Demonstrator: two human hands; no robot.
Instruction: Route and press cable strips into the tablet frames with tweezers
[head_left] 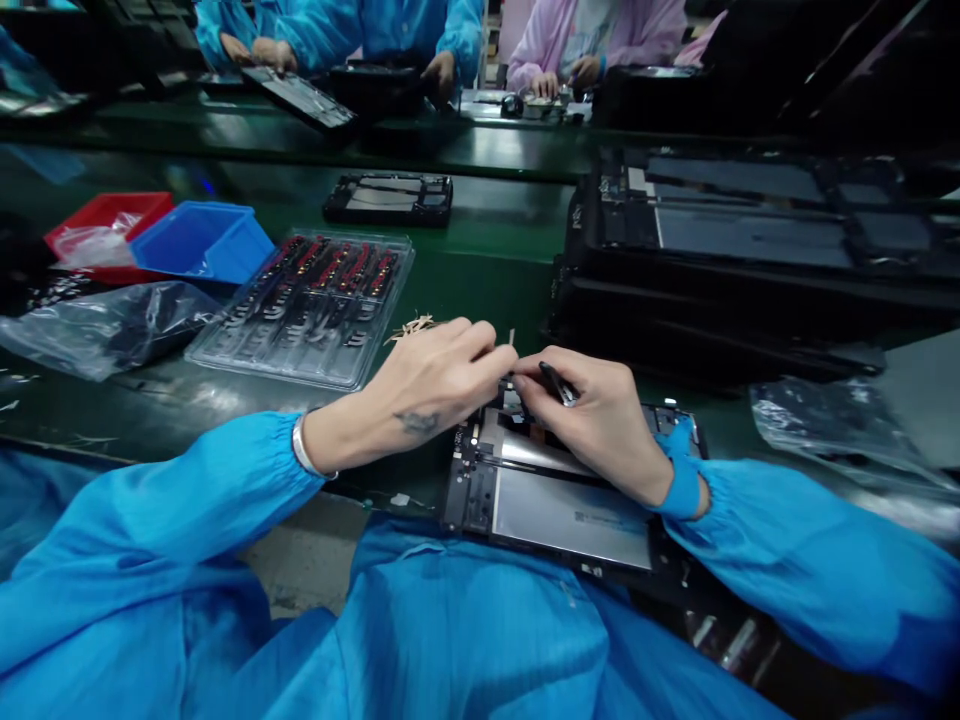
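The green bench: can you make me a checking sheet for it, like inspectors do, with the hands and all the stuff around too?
Surface: green bench, shiny in places.
Job's things: opened flat device with silver panels, at the near edge, partly under the right hand.
Clutter: clear tray of small parts, plastic bag, red bin, blue bin, thin pale strips.
Grips: right hand holds a dark tool; left hand has curled fingers, its hold unclear.
Cables: red wire-like bits in the clear tray, too small to be sure.
Surroundings: dark stack on the right; people in blue sleeves and pink sleeves beyond.
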